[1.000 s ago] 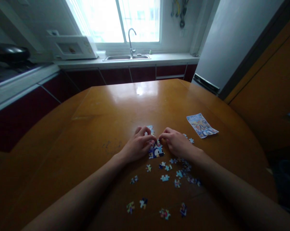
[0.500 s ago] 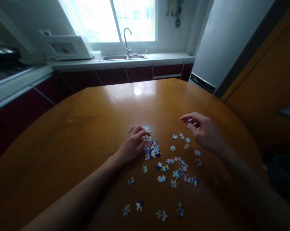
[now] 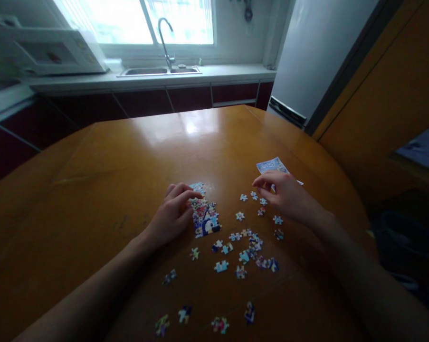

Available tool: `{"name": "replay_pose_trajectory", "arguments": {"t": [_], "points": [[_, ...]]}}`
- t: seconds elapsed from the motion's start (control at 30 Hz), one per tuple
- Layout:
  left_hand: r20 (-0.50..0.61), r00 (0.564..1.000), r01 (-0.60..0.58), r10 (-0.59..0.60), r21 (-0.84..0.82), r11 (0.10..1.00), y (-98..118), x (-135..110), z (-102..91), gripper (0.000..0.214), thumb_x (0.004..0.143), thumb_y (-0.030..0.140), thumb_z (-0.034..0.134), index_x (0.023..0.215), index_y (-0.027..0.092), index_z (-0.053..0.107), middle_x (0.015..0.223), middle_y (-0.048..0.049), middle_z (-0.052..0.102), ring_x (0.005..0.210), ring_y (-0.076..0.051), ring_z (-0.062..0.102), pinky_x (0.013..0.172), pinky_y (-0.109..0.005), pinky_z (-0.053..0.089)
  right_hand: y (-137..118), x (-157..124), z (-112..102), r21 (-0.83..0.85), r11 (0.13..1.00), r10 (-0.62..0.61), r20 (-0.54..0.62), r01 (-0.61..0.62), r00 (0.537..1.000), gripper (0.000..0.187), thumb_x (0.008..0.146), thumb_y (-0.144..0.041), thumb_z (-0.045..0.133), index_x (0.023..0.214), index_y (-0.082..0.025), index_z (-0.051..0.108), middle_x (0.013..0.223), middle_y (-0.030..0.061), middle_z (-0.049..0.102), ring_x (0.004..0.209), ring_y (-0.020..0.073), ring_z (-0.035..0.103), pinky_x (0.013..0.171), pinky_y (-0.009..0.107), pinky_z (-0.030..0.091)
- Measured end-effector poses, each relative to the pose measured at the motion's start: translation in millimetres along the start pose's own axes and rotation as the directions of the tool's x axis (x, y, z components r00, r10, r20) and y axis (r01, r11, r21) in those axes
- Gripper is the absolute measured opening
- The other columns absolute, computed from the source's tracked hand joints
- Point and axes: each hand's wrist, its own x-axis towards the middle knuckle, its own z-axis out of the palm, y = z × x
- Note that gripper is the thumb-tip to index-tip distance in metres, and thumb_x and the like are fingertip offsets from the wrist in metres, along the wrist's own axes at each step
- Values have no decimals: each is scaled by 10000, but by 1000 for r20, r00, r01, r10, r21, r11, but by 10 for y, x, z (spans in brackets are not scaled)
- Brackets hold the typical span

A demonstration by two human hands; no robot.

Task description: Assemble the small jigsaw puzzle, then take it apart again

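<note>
A partly joined jigsaw puzzle [image 3: 203, 216] lies flat on the table, with a blue cartoon dog's head at its near end. My left hand [image 3: 173, 209] rests at its left side, fingers loosely bent and reaching over the upper part, which they partly cover. To the right, my right hand [image 3: 281, 190] hovers over loose pieces, fingers curved and the thumb slightly apart. I see nothing held in it. Just below its fingertips is a pale blue puzzle piece [image 3: 254, 195], with another piece [image 3: 243, 197] to the left. Beyond this hand a printed blue card [image 3: 271, 164] is partly hidden.
Several loose pieces form a cluster [image 3: 255, 244] right of and nearer than the joined part. More, such as a red-toned piece [image 3: 220, 325], lie toward the near edge. The wooden table [image 3: 146, 156] extends to a counter with a sink [image 3: 146, 71]; a fridge [image 3: 317, 52] stands right.
The view has shifted right and down. My right hand has drawn back toward the loose pieces, its thumb and forefinger closer together, exposing the printed card. My left hand stays at the puzzle.
</note>
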Motion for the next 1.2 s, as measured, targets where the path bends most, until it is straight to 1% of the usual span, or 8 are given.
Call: {"name": "replay_pose_trajectory", "arguments": {"t": [0.27,0.6,0.8,0.93,1.2], "points": [[-21,1000,-10,10,-4,1000,4,7,-6,295,867,81,460,1044,215,653,1038,-52,574,1007,-225,496,901,-400,439,5,10,3,-31,999,11,-10,-11,1000,139,851,-106,614,858,-198,718,874,47,717,800,183,630,757,332,479],[-19,1000,-13,13,-5,1000,10,15,-7,289,868,75,458,1032,211,652,1025,-48,571,999,-223,495,892,-391,429,33,-8,54,-15,1000,24,26,-24,999,135,836,-93,629,866,-181,727,845,37,692,723,152,603,698,307,470],[-13,1000,-11,11,-21,1000,4,8,-3,287,866,69,464,1032,209,651,1026,-47,567,1005,-221,492,894,-391,424,12,-9,70,-28,999,22,37,-21,999,124,843,-112,631,850,-192,726,819,33,688,733,162,607,683,307,460],[-24,1000,-7,6,-16,1000,7,6,1,286,871,74,459,1028,214,653,1028,-48,571,1009,-221,497,901,-396,430,16,-11,87,-11,1000,19,45,-18,999,114,846,-127,631,847,-196,722,812,29,690,704,154,608,661,304,460],[-27,1000,-6,5,-19,1000,30,12,-3,285,864,75,466,1026,213,656,1023,-49,579,1006,-220,502,891,-387,442,40,-18,112,-6,1000,20,53,-20,998,112,852,-143,624,851,-202,720,819,29,691,694,151,607,677,313,477]]}}
